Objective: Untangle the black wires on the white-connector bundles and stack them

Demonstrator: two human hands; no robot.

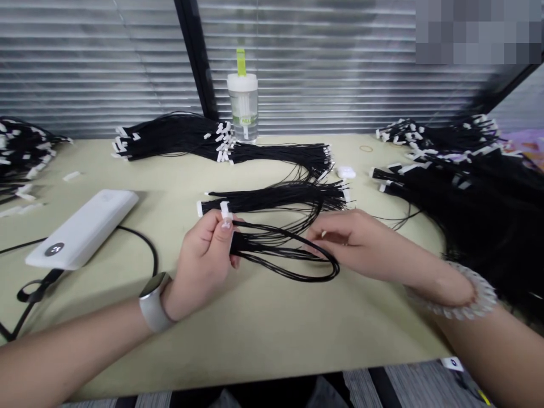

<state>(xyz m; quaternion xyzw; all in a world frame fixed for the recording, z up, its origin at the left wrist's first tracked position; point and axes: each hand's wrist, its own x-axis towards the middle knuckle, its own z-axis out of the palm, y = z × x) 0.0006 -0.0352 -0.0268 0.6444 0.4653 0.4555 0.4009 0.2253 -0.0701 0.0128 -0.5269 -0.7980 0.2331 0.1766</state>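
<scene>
My left hand (206, 258), a watch on its wrist, is closed round one end of a small bundle of thin black wires (289, 258) that loops across the table in front of me. A white tag (225, 211) sticks up by its thumb. My right hand (355, 241) pinches the far side of the same loop, with a beaded bracelet on that wrist. Just behind the hands lies a straight bundle of black wires (276, 199) with white ends.
More black wire bundles lie at the back (178, 136), far left (21, 147) and in a large heap at right (467, 187). A white power bank (85, 226) with a black cable sits left. A clear bottle (242, 105) stands by the blinds. The table's edge (263, 374) is near me.
</scene>
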